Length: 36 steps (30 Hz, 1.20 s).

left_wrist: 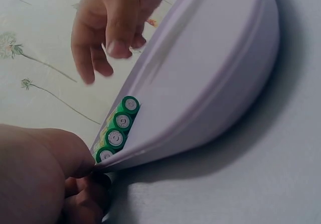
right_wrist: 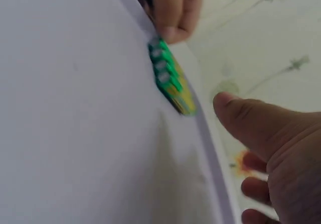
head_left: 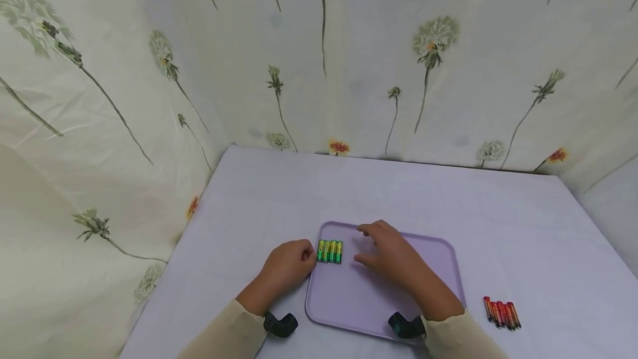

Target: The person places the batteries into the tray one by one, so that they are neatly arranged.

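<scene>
A row of several green-and-yellow batteries lies side by side at the left end of a purple tray. My left hand is at the tray's left edge, beside the batteries. In the left wrist view its thumb and curled fingers pinch the rim next to the nearest battery. Over the tray, to the right of the batteries, hangs my right hand. Its thumb and fingers are spread apart with nothing between them.
Several red batteries lie grouped on the white-covered table, right of the tray. Behind and to the left, a cloth with dandelion prints rises from the table's edges.
</scene>
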### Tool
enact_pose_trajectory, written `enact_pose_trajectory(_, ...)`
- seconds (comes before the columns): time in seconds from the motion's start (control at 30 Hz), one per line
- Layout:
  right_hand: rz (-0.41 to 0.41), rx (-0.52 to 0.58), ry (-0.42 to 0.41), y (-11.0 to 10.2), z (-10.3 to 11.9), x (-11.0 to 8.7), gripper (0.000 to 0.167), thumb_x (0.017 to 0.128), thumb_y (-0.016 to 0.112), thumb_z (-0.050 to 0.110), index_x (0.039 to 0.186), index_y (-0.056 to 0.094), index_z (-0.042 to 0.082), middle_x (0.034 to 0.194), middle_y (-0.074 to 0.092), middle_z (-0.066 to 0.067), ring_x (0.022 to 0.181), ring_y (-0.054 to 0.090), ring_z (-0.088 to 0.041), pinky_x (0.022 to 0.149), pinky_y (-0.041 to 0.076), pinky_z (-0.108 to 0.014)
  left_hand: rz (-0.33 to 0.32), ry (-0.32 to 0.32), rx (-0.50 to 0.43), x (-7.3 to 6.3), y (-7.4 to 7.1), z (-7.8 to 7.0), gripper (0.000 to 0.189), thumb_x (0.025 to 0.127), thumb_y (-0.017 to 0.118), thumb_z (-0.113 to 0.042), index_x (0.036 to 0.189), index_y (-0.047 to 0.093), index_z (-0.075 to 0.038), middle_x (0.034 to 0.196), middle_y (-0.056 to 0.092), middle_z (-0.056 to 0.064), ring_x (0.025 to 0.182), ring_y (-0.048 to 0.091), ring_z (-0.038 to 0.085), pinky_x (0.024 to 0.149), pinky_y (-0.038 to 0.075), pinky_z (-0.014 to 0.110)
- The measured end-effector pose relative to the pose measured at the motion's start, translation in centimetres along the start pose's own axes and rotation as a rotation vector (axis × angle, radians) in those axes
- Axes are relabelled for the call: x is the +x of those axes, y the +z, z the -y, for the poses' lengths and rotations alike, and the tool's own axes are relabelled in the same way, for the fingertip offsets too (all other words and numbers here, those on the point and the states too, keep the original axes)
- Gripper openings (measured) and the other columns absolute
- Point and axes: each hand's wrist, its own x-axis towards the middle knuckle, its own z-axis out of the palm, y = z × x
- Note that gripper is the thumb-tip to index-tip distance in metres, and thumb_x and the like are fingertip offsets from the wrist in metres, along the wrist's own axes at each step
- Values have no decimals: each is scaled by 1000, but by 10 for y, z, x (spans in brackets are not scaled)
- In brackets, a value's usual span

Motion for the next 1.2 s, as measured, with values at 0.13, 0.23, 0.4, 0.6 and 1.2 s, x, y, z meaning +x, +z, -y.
enact_pose_trajectory(0.13, -119, -100, -129, -19, -15, -17, 56, 86, 87, 32, 134, 66, 12, 124, 66, -3, 117, 64, -26, 99, 54, -47, -11, -5, -2, -4, -2, 1, 17, 99, 64, -25, 82, 62, -23, 68, 55, -8, 66, 51, 10, 60, 40, 29)
enact_pose_trajectory(0.23, -195, -154, -151, -35, -29, -33, 53, 85, 88, 30, 131, 68, 11, 120, 67, -5, 116, 64, -28, 98, 54, -50, -9, -3, -7, -5, -2, 1, 16, 98, 63, -25, 82, 62, -23, 69, 55, -8, 67, 51, 10, 60, 40, 29)
enact_pose_trajectory(0.4, -216, -148, -30, -64, -61, -66, 57, 85, 88, 28, 133, 67, 8, 122, 65, -12, 116, 62, -34, 97, 52, -58, -7, -8, -11, -4, 0, 0, 16, 99, 63, -28, 83, 61, -24, 70, 56, -9, 68, 52, 9, 61, 41, 29)
enact_pose_trajectory(0.6, -169, -142, 134, -85, -107, -106, 66, 85, 86, 37, 138, 61, 5, 132, 59, -22, 121, 54, -46, 96, 45, -67, -14, -15, -16, -4, 0, -2, 15, 98, 63, -26, 83, 62, -24, 71, 57, -9, 69, 52, 10, 61, 41, 29)
enact_pose_trajectory(1.2, -183, -179, 327, -91, -193, -192, 76, 85, 83, 52, 135, 60, 0, 132, 57, -36, 118, 45, -54, 96, 31, -70, 1, -15, -13, -2, 3, -7, 15, 98, 63, -27, 84, 62, -24, 70, 56, -8, 68, 52, 11, 61, 40, 30)
